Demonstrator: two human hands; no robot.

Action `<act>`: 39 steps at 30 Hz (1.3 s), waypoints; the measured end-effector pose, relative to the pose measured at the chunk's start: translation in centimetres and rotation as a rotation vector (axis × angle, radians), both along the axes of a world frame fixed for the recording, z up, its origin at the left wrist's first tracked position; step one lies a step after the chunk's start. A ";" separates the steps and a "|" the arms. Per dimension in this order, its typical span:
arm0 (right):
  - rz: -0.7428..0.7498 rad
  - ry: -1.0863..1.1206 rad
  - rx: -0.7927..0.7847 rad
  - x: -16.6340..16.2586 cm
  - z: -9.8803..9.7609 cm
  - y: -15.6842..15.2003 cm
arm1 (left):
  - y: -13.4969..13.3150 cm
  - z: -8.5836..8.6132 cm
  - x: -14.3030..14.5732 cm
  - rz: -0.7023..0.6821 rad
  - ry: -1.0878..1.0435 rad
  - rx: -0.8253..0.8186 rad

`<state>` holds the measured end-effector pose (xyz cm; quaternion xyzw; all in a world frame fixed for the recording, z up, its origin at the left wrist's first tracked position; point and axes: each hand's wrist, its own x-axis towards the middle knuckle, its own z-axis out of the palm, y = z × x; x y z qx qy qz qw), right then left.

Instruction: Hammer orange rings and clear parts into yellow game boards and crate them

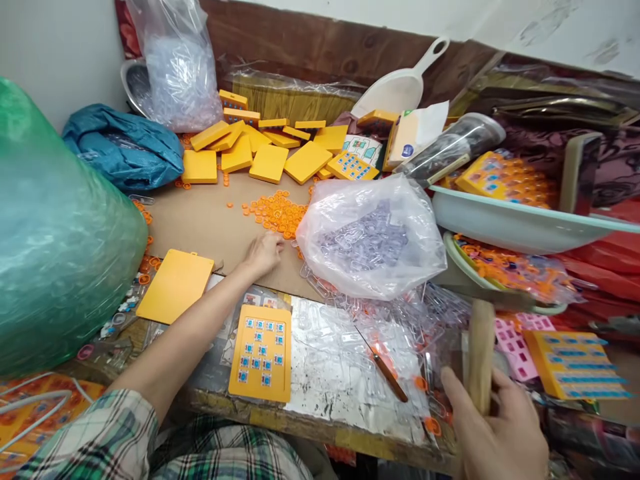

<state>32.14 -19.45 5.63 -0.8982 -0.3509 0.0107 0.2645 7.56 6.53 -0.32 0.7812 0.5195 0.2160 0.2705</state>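
My left hand (265,253) reaches to the near edge of a pile of small orange plastic rings (280,212). Its fingers are curled together, and whatever is between them is hidden. In my right hand (495,427), at the lower right, is a hammer (481,353), gripped by its wooden handle with the dark, blurred head at the top. Between my arms a yellow plastic panel (274,347) lies flat, with blue-and-white square pieces set in its openings. An awl (387,375) with a brown handle rests on the worn whitish work surface (320,373).
A plain yellow panel (177,285) lies left of my forearm. Clear plastic pieces fill an open bag (370,233). Several yellow panels (270,162) are heaped behind. A big green bag (60,240) bulges at left; a pale blue basin (520,223) stands at right.
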 end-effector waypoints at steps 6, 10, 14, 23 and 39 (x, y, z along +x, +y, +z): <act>0.247 0.393 0.152 -7.3 -2.9 -4.6 | -4.0 1.6 -0.9 -0.041 -0.009 0.043; 0.600 0.237 0.158 -9.3 -4.9 -5.5 | -11.2 2.4 -3.6 -0.191 -0.181 0.064; 0.801 0.211 0.169 -10.7 -4.2 -4.9 | -15.3 1.5 -4.8 -0.232 -0.230 0.074; 0.861 0.172 0.170 -11.4 -2.6 -4.5 | -15.0 0.3 -4.5 -0.171 -0.235 0.112; 0.868 0.108 0.105 -11.4 -2.8 -4.2 | -14.8 0.2 -5.0 -0.166 -0.307 0.012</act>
